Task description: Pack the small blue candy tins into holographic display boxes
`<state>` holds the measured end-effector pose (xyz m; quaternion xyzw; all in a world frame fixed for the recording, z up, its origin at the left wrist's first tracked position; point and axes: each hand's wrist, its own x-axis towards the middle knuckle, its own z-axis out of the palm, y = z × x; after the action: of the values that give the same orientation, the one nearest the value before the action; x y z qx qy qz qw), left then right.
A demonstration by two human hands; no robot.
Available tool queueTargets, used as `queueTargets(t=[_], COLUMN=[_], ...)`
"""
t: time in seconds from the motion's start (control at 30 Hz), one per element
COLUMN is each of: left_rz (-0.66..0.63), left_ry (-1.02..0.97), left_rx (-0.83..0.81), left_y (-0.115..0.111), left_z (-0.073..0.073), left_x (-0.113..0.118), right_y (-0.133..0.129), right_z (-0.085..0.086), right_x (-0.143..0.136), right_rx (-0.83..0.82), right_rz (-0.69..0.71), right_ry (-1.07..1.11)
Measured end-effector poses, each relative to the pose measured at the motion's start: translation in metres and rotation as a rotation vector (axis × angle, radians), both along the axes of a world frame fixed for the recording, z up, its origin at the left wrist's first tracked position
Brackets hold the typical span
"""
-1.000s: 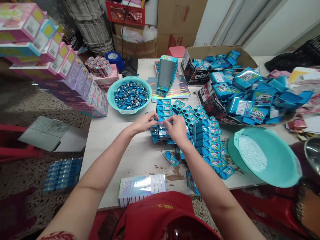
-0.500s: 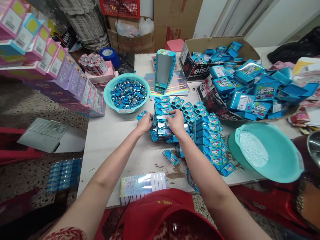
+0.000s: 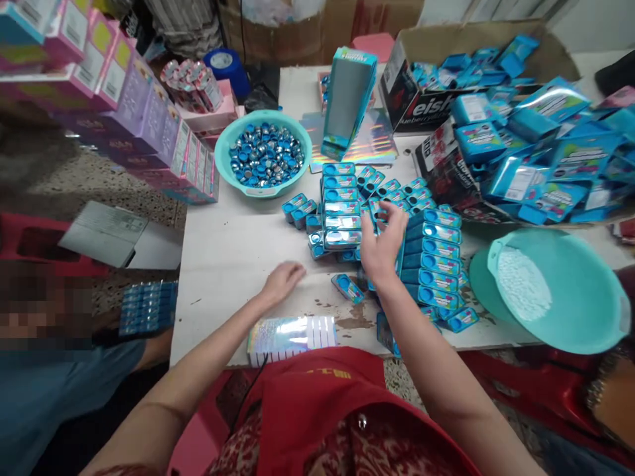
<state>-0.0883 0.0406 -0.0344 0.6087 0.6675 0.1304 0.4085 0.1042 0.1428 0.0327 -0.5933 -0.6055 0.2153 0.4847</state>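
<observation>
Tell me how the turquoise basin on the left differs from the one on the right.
The left basin holds blue and silver caps; the right basin holds small white pieces. The left basin looks smaller in this view than the right basin. In the left basin the contents spread across most of the bottom, while in the right basin they lie toward its left side. Both are turquoise with rim handles.

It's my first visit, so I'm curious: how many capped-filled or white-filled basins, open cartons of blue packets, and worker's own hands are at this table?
Basin of blue-and-silver caps: 1
Basin of white pieces: 1
Open cartons: 2
Left hand, right hand: 2
Total: 6
</observation>
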Motion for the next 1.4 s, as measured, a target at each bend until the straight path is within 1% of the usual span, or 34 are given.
queueTargets(t=[0.03,0.07,0.1,0.13,0.17,0.23,0.3,0.37,0.43,0.53,0.67,0.73,0.8,0.9,0.97,1.0,1.03,1.1,1.13,1.17,1.2,1.27,1.3,1.33,1.4], left_rz=[-0.097,-0.18,-0.244,-0.279,-0.29,-0.262,-0.199,-0.147,-0.109,-0.065,-0.026,-0.017,-0.012,-0.003,-0.001,0.014,0.038,0.09,0.103,0.108,0.109,0.126,0.136,0.136,0.088], left_ry=[0.071,0.143,0.205,0.256,0.29,0.283,0.181,0.085,0.09,0.182,0.222,0.222,0.219,0.222,0.227,0.194,0.111,-0.199,-0.377,-0.524,-0.611,-0.645,-0.631,-0.612,-0.555], left_rx=[-0.103,-0.199,-0.269,-0.316,-0.344,-0.393,-0.437,-0.437,-0.408,-0.415,-0.449,-0.449,-0.439,-0.418,-0.397,-0.354,-0.293,-0.183,-0.175,-0.205,-0.263,-0.349,-0.35,-0.325,-0.244], left_y=[-0.023,-0.044,-0.063,-0.078,-0.089,-0.098,-0.096,-0.09,-0.085,-0.082,-0.082,-0.081,-0.08,-0.081,-0.083,-0.085,-0.087,-0.09,-0.091,-0.09,-0.088,-0.076,-0.066,-0.054,-0.021], left_z=[-0.007,-0.013,-0.018,-0.022,-0.025,-0.028,-0.029,-0.029,-0.029,-0.032,-0.036,-0.038,-0.039,-0.041,-0.038,-0.036,-0.032,-0.021,-0.015,-0.007,0.0,0.016,0.024,0.032,0.049], left_x=[-0.001,0.001,0.003,0.006,0.008,0.01,0.009,0.006,0.005,0.007,0.012,0.013,0.013,0.014,0.015,0.015,0.016,0.02,0.022,0.024,0.027,0.029,0.029,0.027,0.022], right_y=[-0.027,-0.054,-0.081,-0.106,-0.127,-0.156,-0.169,-0.172,-0.17,-0.169,-0.17,-0.169,-0.167,-0.164,-0.16,-0.158,-0.155,-0.148,-0.143,-0.139,-0.134,-0.125,-0.119,-0.113,-0.096], right_z=[-0.003,-0.01,-0.02,-0.033,-0.048,-0.077,-0.1,-0.109,-0.109,-0.101,-0.097,-0.096,-0.094,-0.087,-0.078,-0.073,-0.067,-0.055,-0.049,-0.044,-0.038,-0.027,-0.022,-0.017,-0.006], right_x=[0.001,0.001,0.0,0.0,-0.001,-0.002,-0.004,-0.007,-0.011,-0.014,-0.013,-0.013,-0.014,-0.017,-0.016,-0.014,-0.012,-0.007,-0.005,-0.003,-0.002,-0.001,-0.002,-0.004,-0.01], right_rx=[0.016,-0.005,-0.083,-0.189,-0.306,-0.492,-0.572,-0.576,-0.579,-0.605,-0.549,-0.524,-0.523,-0.566,-0.621,-0.647,-0.668,-0.682,-0.676,-0.664,-0.646,-0.594,-0.554,-0.503,-0.389], right_rz=[0.056,0.163,0.323,0.471,0.58,0.692,0.771,0.842,0.91,1.013,1.157,1.144,1.095,1.055,1.001,0.964,0.927,0.872,0.852,0.83,0.802,0.725,0.675,0.62,0.505], right_ry=[-0.015,-0.025,-0.038,-0.045,-0.044,-0.085,-0.168,-0.28,-0.404,-0.568,-0.675,-0.707,-0.751,-0.784,-0.731,-0.683,-0.63,-0.514,-0.458,-0.405,-0.359,-0.288,-0.265,-0.247,-0.22])
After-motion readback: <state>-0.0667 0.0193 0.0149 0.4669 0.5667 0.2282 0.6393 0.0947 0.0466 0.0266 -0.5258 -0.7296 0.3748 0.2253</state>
